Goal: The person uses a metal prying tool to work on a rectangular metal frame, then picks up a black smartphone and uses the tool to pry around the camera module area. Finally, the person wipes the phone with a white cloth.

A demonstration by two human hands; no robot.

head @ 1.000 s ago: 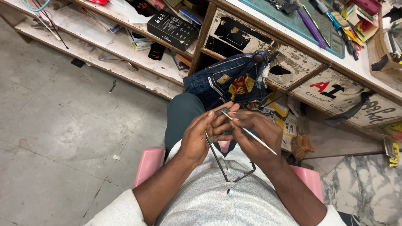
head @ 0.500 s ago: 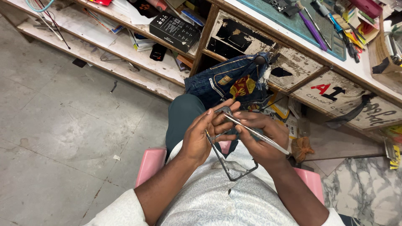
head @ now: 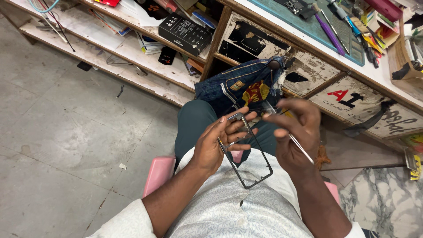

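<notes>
My left hand (head: 222,142) holds a thin dark rectangular phone frame (head: 249,162) by its upper end, over my lap. The frame's lower end hangs free above my light patterned shirt. My right hand (head: 296,132) grips a slim metal tool (head: 301,150) like a pen, its tip pointing at the top corner of the frame near my left fingertips. The tool's tail sticks out below my right hand. My dark green trouser leg (head: 194,123) lies under both hands.
A blue denim bag (head: 244,86) hangs from the worn wooden workbench (head: 317,66) just ahead. Shelves (head: 132,53) at the left carry a black box (head: 185,33), papers and cables. Tools lie on a green mat (head: 308,22) above. I sit on a pink stool (head: 159,174) over grey floor.
Both hands have shifted slightly. My left fingers have spread more around the frame's top, and my right hand has tilted the tool steeper toward that corner.
</notes>
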